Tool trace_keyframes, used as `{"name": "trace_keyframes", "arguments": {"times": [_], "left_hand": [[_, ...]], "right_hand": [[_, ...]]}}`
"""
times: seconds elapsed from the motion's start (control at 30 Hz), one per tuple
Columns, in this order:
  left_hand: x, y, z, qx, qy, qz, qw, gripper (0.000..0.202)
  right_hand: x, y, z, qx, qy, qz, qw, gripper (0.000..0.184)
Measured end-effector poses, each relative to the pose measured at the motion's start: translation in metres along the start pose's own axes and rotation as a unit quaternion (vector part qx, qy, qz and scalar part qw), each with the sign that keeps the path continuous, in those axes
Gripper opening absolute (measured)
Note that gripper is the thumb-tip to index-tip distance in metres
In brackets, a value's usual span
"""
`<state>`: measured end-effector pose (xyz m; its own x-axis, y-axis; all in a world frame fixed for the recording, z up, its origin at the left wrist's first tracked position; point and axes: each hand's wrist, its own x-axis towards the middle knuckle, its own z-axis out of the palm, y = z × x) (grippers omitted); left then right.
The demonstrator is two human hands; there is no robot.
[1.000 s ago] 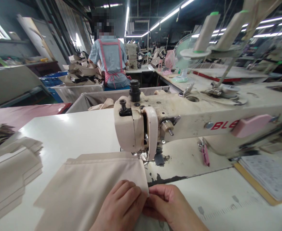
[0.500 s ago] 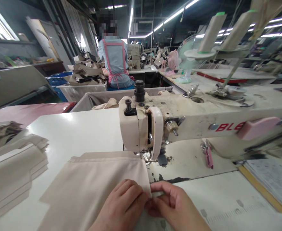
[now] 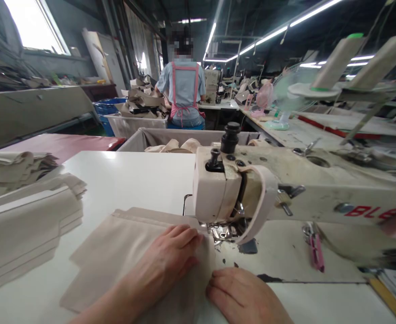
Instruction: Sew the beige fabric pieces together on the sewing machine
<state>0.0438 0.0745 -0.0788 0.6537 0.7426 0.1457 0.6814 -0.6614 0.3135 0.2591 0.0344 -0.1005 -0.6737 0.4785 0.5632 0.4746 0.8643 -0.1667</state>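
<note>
A beige fabric piece [image 3: 130, 252] lies on the white sewing table, its top right corner at the presser foot [image 3: 223, 232] of the sewing machine [image 3: 214, 184]. My left hand [image 3: 173, 252] rests on top of the fabric just left of the needle area, its fingers laid over the cloth. Beside the fabric's right edge, my right hand [image 3: 247, 294] has its fingers curled and pressed together at the cloth. The fingertips of that hand are hidden.
Stacked beige fabric panels [image 3: 32, 229] lie at the left. Pink-handled thread snips [image 3: 315, 252] rest on the machine bed. Behind the table stands a grey bin [image 3: 140, 139] with fabric pieces. A person [image 3: 186, 90] sits farther back. Thread cones [image 3: 339, 63] stand at right.
My left hand has slid forward over the fabric toward the presser foot. My right hand has come apart from it, staying at the right edge. The view has turned left.
</note>
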Motion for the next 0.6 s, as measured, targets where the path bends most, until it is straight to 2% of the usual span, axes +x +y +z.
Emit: {"name": "trace_keyframes", "arguments": {"times": [0.13,0.23,0.33,0.47,0.6], "left_hand": [[0.006,-0.007,0.004,0.001,0.021,0.002,1.000,0.020],[0.015,-0.012,0.005,0.016,0.052,-0.001,0.999,0.016],[0.024,-0.017,0.003,0.028,0.077,0.007,0.997,0.013],[0.032,-0.023,-0.002,0.035,0.076,0.005,0.996,0.019],[0.039,-0.031,-0.004,0.045,0.082,-0.028,0.995,0.020]], "right_hand": [[0.005,0.005,0.003,-0.016,0.047,0.004,0.999,0.050],[0.006,0.011,0.003,-0.018,0.033,0.006,0.999,0.050],[0.003,0.013,0.004,-0.045,0.004,-0.001,0.999,0.043],[0.004,0.010,0.006,-0.080,-0.025,0.026,0.996,0.036],[0.009,0.006,0.004,-0.080,-0.026,0.047,0.995,0.038]]}}
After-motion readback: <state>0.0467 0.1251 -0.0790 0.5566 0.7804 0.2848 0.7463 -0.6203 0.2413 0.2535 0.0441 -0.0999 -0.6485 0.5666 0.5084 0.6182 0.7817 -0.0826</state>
